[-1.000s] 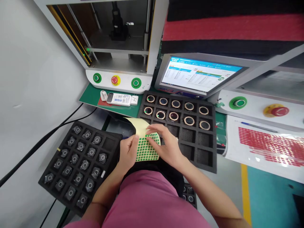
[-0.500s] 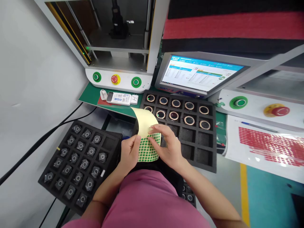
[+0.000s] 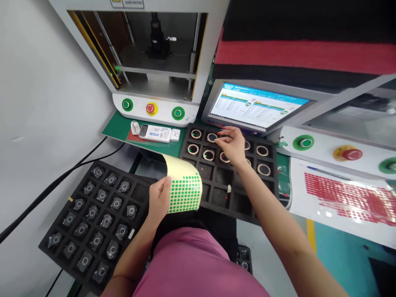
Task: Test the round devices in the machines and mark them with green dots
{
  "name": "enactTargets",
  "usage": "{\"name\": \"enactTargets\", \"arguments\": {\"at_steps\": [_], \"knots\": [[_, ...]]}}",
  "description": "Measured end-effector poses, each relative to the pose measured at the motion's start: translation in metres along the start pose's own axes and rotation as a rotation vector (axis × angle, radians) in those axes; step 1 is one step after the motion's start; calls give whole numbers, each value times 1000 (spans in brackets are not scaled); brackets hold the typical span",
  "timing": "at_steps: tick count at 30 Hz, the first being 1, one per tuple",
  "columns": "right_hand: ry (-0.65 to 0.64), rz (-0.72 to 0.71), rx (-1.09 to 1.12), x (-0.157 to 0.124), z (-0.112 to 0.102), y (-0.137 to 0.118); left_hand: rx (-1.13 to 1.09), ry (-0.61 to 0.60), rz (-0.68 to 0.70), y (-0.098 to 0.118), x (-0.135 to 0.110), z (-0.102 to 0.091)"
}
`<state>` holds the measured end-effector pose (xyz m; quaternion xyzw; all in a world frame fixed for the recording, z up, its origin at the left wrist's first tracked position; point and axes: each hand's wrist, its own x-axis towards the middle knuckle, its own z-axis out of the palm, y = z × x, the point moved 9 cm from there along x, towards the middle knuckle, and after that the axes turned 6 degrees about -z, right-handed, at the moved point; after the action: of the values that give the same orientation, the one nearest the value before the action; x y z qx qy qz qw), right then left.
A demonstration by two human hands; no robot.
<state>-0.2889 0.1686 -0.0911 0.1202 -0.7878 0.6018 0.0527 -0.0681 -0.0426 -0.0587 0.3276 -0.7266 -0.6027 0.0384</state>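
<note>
My left hand (image 3: 160,201) is closed on the left edge of a curved pale yellow sticker sheet (image 3: 185,194) with rows of small green dots on its lower part. Over the back rows of a black foam tray (image 3: 206,170) is my right hand (image 3: 232,147), thumb and forefinger pinched; anything between them is too small to make out. Its fingertips are just beside a round gold-rimmed dark watch part (image 3: 212,137) in the back row. Similar parts fill the two back rows, some partly hidden by the hand. Green dots show on a few of the left ones.
Another foam tray (image 3: 136,194) with wrapped watch-like parts stands at lower left. Behind are a press machine (image 3: 154,109) with buttons and a monitor (image 3: 260,108). A white labelled device (image 3: 155,133) lies on the green bench. Red stickers (image 3: 349,198) and a pen (image 3: 328,173) lie at right.
My right hand has left the sticker sheet and moved up and right over the foam tray. My left hand still holds the sheet, now slightly further left.
</note>
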Motion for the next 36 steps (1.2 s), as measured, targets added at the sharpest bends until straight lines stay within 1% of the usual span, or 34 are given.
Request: {"name": "enactTargets", "arguments": {"at_steps": [1, 3, 5, 7, 11, 13, 18, 20, 23, 25, 27, 29, 31, 32, 34, 36], "knots": [[-25, 30, -14, 14, 3, 13, 7, -4, -3, -1, 1, -1], [-70, 49, -44, 32, 9, 30, 16, -18, -17, -3, 1, -1], [-105, 67, -82, 37, 16, 39, 18, -20, -23, -3, 0, -1], [-122, 81, -126, 36, 21, 43, 16, -12, -16, -2, 1, -3], [-132, 94, -215, 35, 25, 46, -14, 2, -18, -6, 5, -8], [-132, 97, -256, 37, 26, 47, -78, -25, -46, -10, 8, -6], [-102, 104, -311, 41, 24, 47, -384, -239, -218, -22, 7, 19], [-78, 105, -306, 42, 24, 45, -436, -266, -250, -21, 4, 24], [-37, 96, -272, 44, 21, 40, -464, -249, -252, -18, 1, 26], [-13, 77, -227, 44, 17, 31, -475, -225, -241, -14, -1, 25], [21, 46, -168, 36, 9, 15, -475, -195, -222, -11, -2, 24], [61, 9, -104, 17, -2, -7, -459, -171, -197, -7, -4, 24], [61, -55, -30, -14, -10, -38, -429, -171, -172, -4, -6, 26], [34, -102, 14, -31, -12, -55, -410, -180, -164, -2, -7, 29], [-94, -279, 102, -69, -9, -95, -373, -207, -155, 1, -9, 35], [-198, -389, 87, -102, -6, -122, -340, -231, -146, 5, -12, 43]]}}
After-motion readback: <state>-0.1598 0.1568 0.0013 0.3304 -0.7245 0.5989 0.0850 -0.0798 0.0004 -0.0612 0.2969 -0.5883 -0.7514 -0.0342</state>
